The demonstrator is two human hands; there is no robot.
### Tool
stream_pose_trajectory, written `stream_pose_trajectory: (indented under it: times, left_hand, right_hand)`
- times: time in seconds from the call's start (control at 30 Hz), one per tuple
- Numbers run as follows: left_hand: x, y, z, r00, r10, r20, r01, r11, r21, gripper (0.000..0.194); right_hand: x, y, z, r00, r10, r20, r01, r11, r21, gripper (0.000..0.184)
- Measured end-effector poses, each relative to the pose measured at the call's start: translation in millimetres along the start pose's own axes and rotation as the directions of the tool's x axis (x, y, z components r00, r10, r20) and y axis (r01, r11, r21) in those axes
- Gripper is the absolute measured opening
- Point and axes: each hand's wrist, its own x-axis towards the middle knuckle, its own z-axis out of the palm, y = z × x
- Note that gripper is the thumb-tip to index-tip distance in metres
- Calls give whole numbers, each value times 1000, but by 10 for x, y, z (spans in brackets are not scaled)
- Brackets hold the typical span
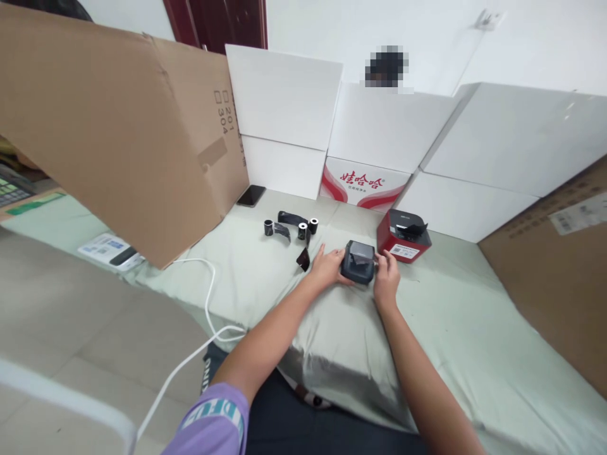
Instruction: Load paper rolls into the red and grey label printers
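Note:
A small dark, box-shaped device that looks like a portable printer (pixel 359 261) sits on the cloth-covered table, with a darker panel on its top. My left hand (pixel 328 266) grips its left side, thumb along the front lower edge. On the opposite side, my right hand (pixel 387 278) has bent fingers against the device. Just left of my left hand are small rolls with black strips unwound from them: one roll (pixel 269 228) to the left, another roll (pixel 302 231) and a third roll (pixel 313 225) close together. A red and black box (pixel 404 236) stands behind my right hand.
White boxes (pixel 284 95) wall off the back; cardboard panels stand left (pixel 118 114) and right (pixel 559 253). A phone (pixel 251 195) lies near the back left. A white cable (pixel 208 291) runs over the table's front left edge. Behind the boxes, a person's head (pixel 386 66) shows, blurred out.

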Motion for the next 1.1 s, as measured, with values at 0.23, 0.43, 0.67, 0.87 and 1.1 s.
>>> stream_pose_trajectory:
  times: [0.23, 0.43, 0.67, 0.87, 1.1]
  left_hand:
    - [-12, 13, -1, 1000, -2, -6, 2, 1000, -14, 105]
    - [-23, -10, 49, 1000, 0, -16, -1, 999, -38, 104]
    - [-32, 2, 65, 999, -30, -13, 30, 998, -48, 112]
    - [-29, -2, 53, 1000, -11, -5, 11, 996, -87, 111]
    - [-32, -18, 68, 1000, 15, 3, -15, 995, -103, 115]
  right_hand:
    - [19, 83, -19, 1000, 2, 29, -4, 996, 88, 66]
    - [103, 154, -1, 979, 122, 161, -158, 958, 238, 74]
    - [71, 125, -15, 982, 178, 55, -186, 959, 214, 66]
    - [64, 71, -92, 996, 90, 23, -92, 986, 136, 56]
    - [172, 166, 5, 965, 90, 247, -139, 972, 187, 72]
